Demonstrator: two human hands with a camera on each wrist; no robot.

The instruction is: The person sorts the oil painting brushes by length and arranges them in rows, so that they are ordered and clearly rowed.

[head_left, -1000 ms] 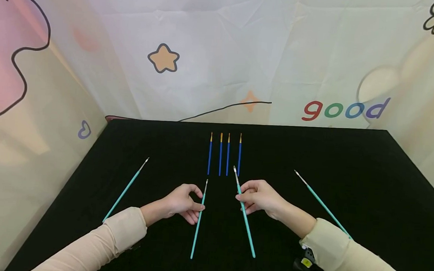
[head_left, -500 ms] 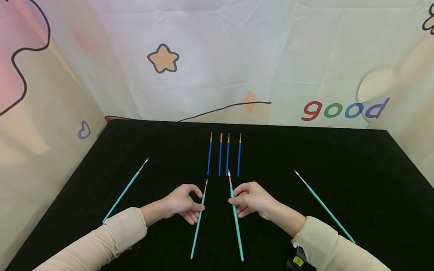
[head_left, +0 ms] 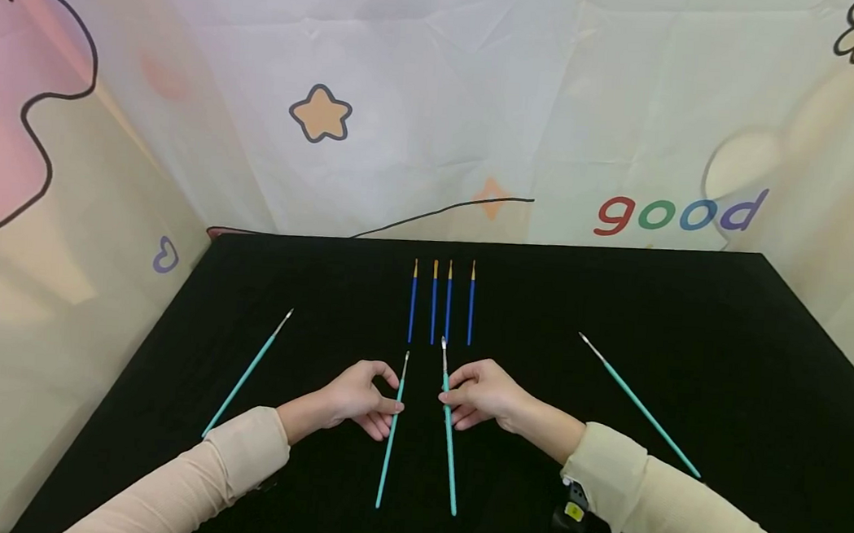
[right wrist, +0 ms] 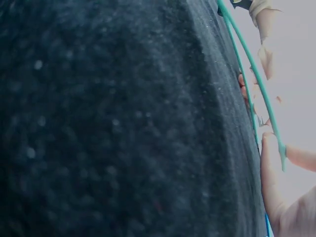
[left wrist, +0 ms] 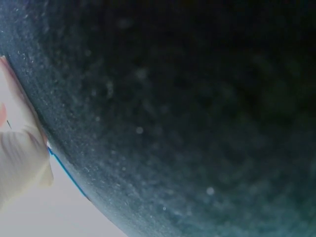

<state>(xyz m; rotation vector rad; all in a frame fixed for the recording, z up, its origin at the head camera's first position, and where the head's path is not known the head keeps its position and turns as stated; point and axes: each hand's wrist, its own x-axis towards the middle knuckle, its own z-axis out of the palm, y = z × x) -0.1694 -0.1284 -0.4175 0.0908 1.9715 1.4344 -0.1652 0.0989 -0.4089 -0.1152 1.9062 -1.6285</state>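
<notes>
In the head view my left hand (head_left: 362, 397) holds a teal paintbrush (head_left: 389, 448) by thumb and fingers near the middle of its handle. This brush lies nearly straight up and down in view, pale tip away from me. To its right, my right hand (head_left: 488, 396) pinches a second teal paintbrush (head_left: 450, 455), its tip overlapping the lower end of a blue-handled brush. The right wrist view shows this teal paintbrush (right wrist: 261, 89) between thumb and finger, with the left hand (right wrist: 252, 94) behind it. Only part of the left hand (left wrist: 22, 153) shows in the left wrist view.
Several blue paintbrushes (head_left: 434, 312) with golden tips stand in a row farther back on the black table (head_left: 542, 306). A teal paintbrush (head_left: 244, 382) lies slanted at the left, another teal paintbrush (head_left: 645, 414) at the right beside the right sleeve. A printed curtain (head_left: 420, 136) rises behind.
My right hand has moved left with its teal paintbrush, bringing it closer to the left one and more upright in view. The left hand and its brush have stayed put.
</notes>
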